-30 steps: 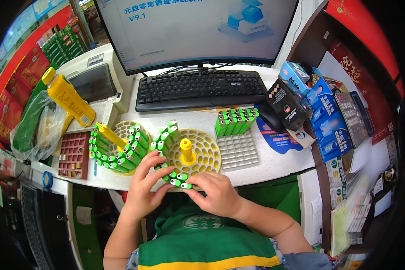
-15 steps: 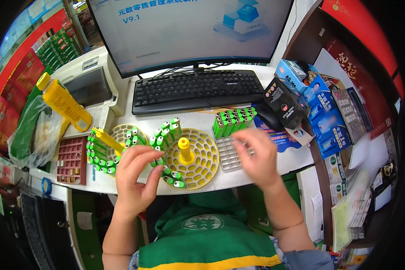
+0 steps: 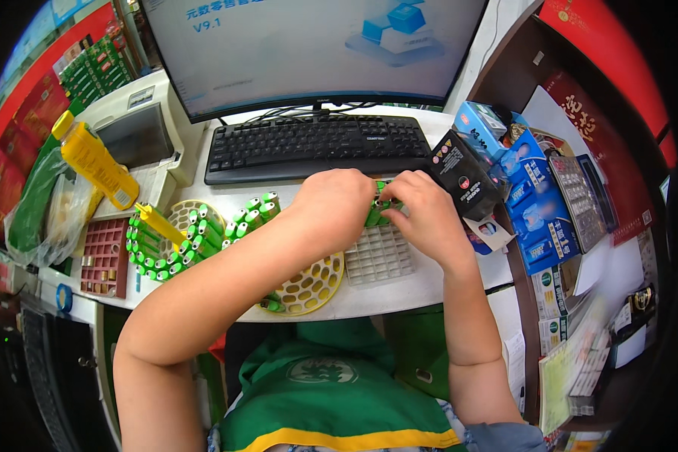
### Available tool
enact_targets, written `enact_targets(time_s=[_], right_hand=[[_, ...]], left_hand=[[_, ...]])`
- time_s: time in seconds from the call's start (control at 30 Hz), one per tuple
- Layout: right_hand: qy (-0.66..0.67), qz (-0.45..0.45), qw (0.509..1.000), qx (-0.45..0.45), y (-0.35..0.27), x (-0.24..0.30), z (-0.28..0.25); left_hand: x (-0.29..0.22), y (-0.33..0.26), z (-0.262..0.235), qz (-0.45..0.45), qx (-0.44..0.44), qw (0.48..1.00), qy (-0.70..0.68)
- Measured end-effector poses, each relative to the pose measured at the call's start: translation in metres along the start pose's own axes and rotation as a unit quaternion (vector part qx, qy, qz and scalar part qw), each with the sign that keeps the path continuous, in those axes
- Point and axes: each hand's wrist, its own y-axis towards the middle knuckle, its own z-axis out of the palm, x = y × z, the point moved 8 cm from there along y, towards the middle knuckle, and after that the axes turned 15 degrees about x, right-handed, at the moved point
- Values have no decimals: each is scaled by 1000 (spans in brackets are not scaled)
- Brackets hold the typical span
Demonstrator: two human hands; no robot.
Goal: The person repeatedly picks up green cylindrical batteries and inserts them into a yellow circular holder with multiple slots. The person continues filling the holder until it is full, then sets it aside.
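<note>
Both my hands meet at the standing block of green tubes with silver tops (image 3: 375, 215), behind a pale gridded tray (image 3: 382, 264). My left hand (image 3: 337, 207) is curled closed at the block's left side, its fingertips hidden behind the knuckles. From the right, my right hand (image 3: 427, 215) bends its fingers and thumb onto the tubes. My left forearm crosses over a round yellow rack with oval holes (image 3: 316, 286), hiding its centre. More green tubes (image 3: 252, 215) stand left of that arm. Further left, another round yellow rack (image 3: 175, 213) holds several tubes around a yellow post (image 3: 158, 226).
A black keyboard (image 3: 316, 147) and a monitor (image 3: 309, 60) stand behind my hands. To the right are a black box (image 3: 463, 177), blue packs (image 3: 539, 203) and a calculator (image 3: 584, 200). A yellow bottle (image 3: 98, 166) and a red compartment tray (image 3: 105, 260) are at the left.
My left hand has swung right and away from me, from the racks to the tube block. My right hand has moved back onto the tubes. The view has shifted slightly.
</note>
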Motion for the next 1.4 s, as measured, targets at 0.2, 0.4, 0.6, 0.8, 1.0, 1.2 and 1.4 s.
enact_targets(time_s=[0.2, 0.4, 0.6, 0.8, 1.0, 1.2, 1.4], right_hand=[[18, -18, 1000, 2, 6, 3, 5], [20, -39, 999, -13, 18, 15, 12], [62, -57, 996, -11, 21, 17, 11], [306, -36, 951, -30, 2, 24, -21], [306, -109, 944, -50, -28, 79, -9], [310, -165, 935, -48, -34, 113, 28], [292, -179, 938, -48, -34, 117, 43]], left_hand=[[14, -1, 4, -14, -49, 999, 10], [19, -1, 6, -40, -44, 998, 32], [17, -6, 0, -20, -72, 997, 29], [-4, -51, -38, 74, -151, 983, -72], [-10, -113, -22, 126, -149, 977, -83], [11, -149, 9, 63, -177, 979, -72], [21, -155, 23, 45, -193, 977, -77]])
